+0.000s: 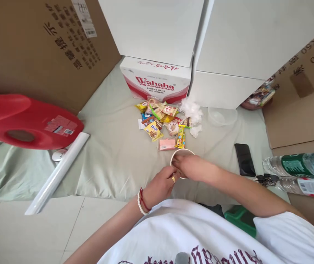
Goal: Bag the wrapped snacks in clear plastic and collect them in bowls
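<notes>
One cup [184,150] stands on the green cloth [113,154], directly in front of the person, rim up. The left hand [163,186] grips its near-left rim, fingers drawn in close; the right hand [189,167] is inserted at the opening with its fingers inside the cup. The right-hand fingers are partly hidden — whether they grip anything cannot be told, and the contents of the cup are covered. One clear bowl [222,116] rests on the cloth to the right of the plastic [191,110], beside the white cabinet [222,88]. One reddish container [251,104], partly concealed at the cabinet's right edge, holds wrapped goods [263,96]; their number cannot be read. One Wahaha box [157,80] stands at the rear; its inside is not visible. One red jug [30,123] lies at left, contents not visible. Two bottles [296,165] lie at right, one behind the other, near one phone [244,159]. Snack packets [162,117] form one overlapping heap in front of the box — more than ten, exact count obscured. At the near edge of the heap are one pink packet [167,144], just beyond the cup, and two yellow sticks [181,136], side by side. One white roll [58,174] lies at the jug's near side.
</notes>
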Motion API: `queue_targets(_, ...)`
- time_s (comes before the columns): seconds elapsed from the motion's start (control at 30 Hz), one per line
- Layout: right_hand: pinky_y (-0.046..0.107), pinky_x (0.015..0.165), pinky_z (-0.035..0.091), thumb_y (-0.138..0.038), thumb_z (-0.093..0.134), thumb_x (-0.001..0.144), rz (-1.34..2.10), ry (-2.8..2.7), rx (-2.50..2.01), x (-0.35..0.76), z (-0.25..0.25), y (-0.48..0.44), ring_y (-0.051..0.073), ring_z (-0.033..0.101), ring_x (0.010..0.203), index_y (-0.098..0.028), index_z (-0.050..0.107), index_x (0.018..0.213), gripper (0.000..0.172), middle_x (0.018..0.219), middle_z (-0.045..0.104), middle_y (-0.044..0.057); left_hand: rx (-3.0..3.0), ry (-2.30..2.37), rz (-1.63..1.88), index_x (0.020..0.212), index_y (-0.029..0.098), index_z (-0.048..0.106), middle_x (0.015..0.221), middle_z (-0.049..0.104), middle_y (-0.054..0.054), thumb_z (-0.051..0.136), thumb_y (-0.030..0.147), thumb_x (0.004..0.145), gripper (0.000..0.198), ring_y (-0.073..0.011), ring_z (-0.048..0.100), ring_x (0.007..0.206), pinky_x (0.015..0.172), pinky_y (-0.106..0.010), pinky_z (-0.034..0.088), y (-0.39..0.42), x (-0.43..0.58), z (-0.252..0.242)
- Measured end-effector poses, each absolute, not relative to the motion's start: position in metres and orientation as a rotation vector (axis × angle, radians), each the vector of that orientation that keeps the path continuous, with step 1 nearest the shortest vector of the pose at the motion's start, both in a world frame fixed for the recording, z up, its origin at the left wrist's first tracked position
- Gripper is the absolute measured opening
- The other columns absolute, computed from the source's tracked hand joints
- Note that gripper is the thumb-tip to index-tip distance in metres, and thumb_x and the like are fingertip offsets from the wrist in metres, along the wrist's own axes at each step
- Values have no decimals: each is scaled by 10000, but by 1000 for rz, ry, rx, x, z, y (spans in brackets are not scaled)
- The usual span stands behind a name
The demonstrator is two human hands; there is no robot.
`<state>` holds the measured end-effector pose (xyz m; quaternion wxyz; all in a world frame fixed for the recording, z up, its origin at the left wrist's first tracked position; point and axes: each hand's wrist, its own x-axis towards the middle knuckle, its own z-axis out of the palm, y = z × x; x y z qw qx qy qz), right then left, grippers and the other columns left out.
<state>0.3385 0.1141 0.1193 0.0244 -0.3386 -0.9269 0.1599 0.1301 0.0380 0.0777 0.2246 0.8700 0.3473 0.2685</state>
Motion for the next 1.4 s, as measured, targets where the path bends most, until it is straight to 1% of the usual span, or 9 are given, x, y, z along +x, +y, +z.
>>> queue_targets(0.13, 267, 618, 495, -124, 628, 927, 689, -3235, -1256, 327, 109, 93, 206, 728, 802, -140, 785, 1010, 178, 1025, 776, 111, 2387, 899, 637, 1004, 174, 665, 921, 639, -53, 357, 132, 1043, 314, -169, 573, 823, 726, -272, 503, 41, 147, 79)
queue_targets(0.3, 263, 769, 519, -188, 572, 996, 898, -3010, -973, 360, 155, 130, 184, 703, 888, -187, 764, 1059, 202, 1010, 762, 65, 2279, 1029, 765, 1126, 188, 647, 991, 678, -70, 417, 92, 1022, 270, -153, 639, 854, 748, -253, 541, 30, 124, 81)
queue_targets(0.5, 399, 1061, 465, -195, 361, 1046, 285, -2074, -1631, 389, 158, 263, 257, 627, 1148, -128, 642, 1330, 406, 1294, 672, 153, 2213, 1176, 880, 1139, 201, 630, 984, 677, -52, 478, 48, 989, 262, -120, 658, 820, 732, -207, 547, 16, 98, 91)
queue_targets(0.63, 459, 1128, 421, -97, 385, 988, 458, -2109, -1975, 380, 112, 329, 310, 573, 1265, 22, 568, 1373, 443, 1380, 603, 275, 2229, 1196, 926, 1152, 202, 638, 997, 682, -51, 495, 34, 979, 280, -116, 666, 846, 747, -198, 554, 9, 100, 98)
queue_targets(0.87, 504, 1212, 396, -237, 486, 1008, 264, -2027, -1804, 411, 121, 270, 338, 442, 1475, 2, 411, 1548, 596, 1642, 361, 287, 1968, 1230, 961, 1104, 213, 686, 983, 703, -61, 509, 123, 1005, 222, -128, 693, 780, 676, -222, 574, 8, 98, 97)
queue_targets(0.97, 479, 1111, 518, -406, 472, 1069, 408, -2139, -1437, 432, 143, 178, 273, 623, 1282, -173, 616, 1397, 427, 1456, 606, 178, 1906, 1125, 954, 1075, 217, 689, 951, 700, -45, 511, 140, 1014, 203, -117, 677, 756, 656, -211, 556, 24, 109, 97)
queue_targets(1.07, 407, 1106, 537, -478, 587, 1039, 766, -2388, -1109, 437, 143, 83, 230, 622, 1324, -234, 641, 1381, 423, 1480, 605, 134, 1894, 999, 932, 1042, 211, 685, 927, 689, -32, 506, 133, 1018, 197, -102, 657, 747, 666, -200, 545, 45, 132, 97)
queue_targets(1.23, 306, 884, 615, -220, 505, 1056, 599, -2167, -1414, 447, 110, 5, 175, 727, 1040, -224, 715, 1203, 257, 1137, 742, 105, 2009, 736, 943, 1240, 220, 666, 1143, 697, -85, 500, 102, 1009, 308, -138, 708, 960, 823, -245, 601, 64, 176, 90)
queue_targets(1.4, 377, 857, 589, -386, 569, 1000, 201, -1614, -1997, 526, 97, 25, 239, 715, 934, -198, 743, 1054, 262, 1025, 750, 101, 2241, 952, 960, 1414, 265, 583, 1451, 583, -140, 532, 118, 1001, 441, -235, 614, 1327, 1042, -377, 581, 63, 159, 72)
